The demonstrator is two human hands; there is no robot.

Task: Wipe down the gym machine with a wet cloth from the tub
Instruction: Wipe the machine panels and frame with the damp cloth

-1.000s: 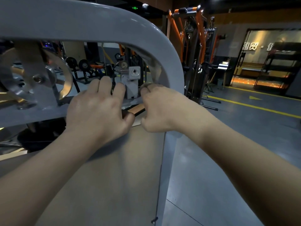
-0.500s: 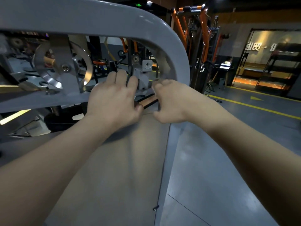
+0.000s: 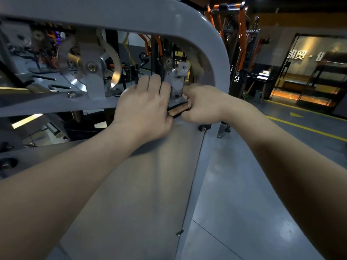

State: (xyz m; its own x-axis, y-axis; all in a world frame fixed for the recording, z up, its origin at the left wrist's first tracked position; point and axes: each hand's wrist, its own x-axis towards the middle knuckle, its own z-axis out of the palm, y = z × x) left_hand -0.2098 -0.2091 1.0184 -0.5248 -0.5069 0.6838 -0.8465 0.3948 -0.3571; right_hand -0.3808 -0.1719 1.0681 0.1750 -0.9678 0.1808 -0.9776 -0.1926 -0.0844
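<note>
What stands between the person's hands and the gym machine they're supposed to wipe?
Nothing visible. The left hand and right hand touch the gym machine, at the panel's top edge under its curved frame. No cloth can be made out.

— What do the hands hold?
— Unclear. On the left hand (image 3: 144, 107) the fingertips drop behind a ledge of the gym machine (image 3: 216, 40). The right hand (image 3: 204, 104) curls its fingers out of sight.
— And the brown strip (image 3: 178, 110) between them?
— Mostly covered.
— The wall sign (image 3: 298, 54)?
— Blurred, and a rack (image 3: 326, 72) cuts across it.
</note>
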